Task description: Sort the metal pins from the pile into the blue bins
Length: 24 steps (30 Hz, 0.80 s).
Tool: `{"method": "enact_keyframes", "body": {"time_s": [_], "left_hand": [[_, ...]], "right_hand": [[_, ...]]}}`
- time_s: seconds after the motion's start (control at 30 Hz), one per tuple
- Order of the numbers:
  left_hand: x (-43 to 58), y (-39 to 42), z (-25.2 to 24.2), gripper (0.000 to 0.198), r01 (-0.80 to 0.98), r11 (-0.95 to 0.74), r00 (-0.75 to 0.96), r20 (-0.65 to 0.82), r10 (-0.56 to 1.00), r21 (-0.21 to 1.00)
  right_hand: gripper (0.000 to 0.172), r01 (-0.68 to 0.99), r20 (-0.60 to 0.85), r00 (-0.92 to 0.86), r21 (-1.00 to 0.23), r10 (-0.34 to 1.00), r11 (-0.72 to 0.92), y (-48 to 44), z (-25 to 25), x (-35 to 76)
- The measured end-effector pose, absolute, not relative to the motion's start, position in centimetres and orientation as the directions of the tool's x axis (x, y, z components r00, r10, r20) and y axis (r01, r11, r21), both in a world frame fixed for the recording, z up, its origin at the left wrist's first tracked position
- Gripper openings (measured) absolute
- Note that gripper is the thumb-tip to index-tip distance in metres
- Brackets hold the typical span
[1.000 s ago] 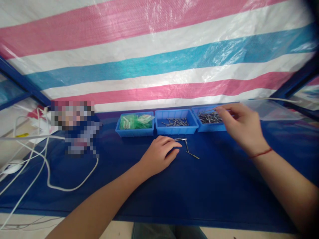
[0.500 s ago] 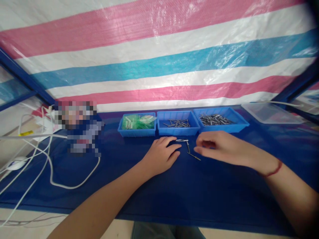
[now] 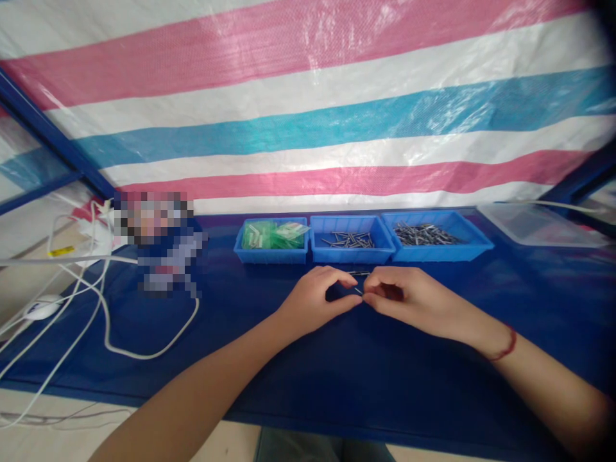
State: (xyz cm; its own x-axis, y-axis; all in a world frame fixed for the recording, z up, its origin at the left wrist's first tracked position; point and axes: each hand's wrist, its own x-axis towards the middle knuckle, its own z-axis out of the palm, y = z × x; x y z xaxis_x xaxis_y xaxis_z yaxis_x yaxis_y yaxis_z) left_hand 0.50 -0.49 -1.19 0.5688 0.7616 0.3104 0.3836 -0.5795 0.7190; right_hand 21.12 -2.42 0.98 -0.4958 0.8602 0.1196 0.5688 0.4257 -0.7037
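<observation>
My left hand and my right hand meet fingertip to fingertip on the blue table, just in front of the middle bin. Both are pinched together around small metal pins lying between them; one pin shows by the fingertips and another just behind. Which pin each hand grips is too small to see. Three blue bins stand in a row behind the hands: the left bin holds green and white plastic pieces, the middle bin a few metal pins, the right bin a heap of metal pins.
A striped pink, white and blue tarp hangs behind the table. White cables loop over the table's left part beside a blurred-out object. A clear plastic tray sits at the far right.
My right hand came back from the right bin and down to the table, then moved left to meet my left hand. My left hand's fingers curled into a pinch over the pins.
</observation>
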Motion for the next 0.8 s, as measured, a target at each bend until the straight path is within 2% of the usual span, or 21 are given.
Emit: {"method": "enact_keyframes", "body": {"time_s": [0.13, 0.37, 0.57, 0.8], "left_hand": [[0.69, -0.88, -0.76, 0.014, 0.289, -0.463, 0.524, 0.266, 0.809, 0.838], [0.64, -0.86, -1.13, 0.018, 0.127, -0.246, 0.54, 0.141, 0.83, 0.961], [0.77, -0.59, -1.12, 0.015, 0.006, -0.096, 0.486, 0.081, 0.87, 0.995], [0.93, -0.42, -1.07, 0.02, -0.033, -0.035, 0.482, 0.046, 0.875, 0.999]], "right_hand": [[0.025, 0.501, 0.101, -0.469, -0.788, 0.877, 0.359, -2.56, 0.87, 20.78], [0.029, 0.398, 0.028, -0.491, -0.882, 0.871, 0.253, -2.45, 0.4, 20.57], [0.028, 0.303, -0.037, -0.514, -0.943, 0.857, 0.141, -2.56, 0.82, 20.43], [0.029, 0.299, -0.03, -0.493, -0.944, 0.87, 0.137, -2.55, 0.82, 20.08]]}}
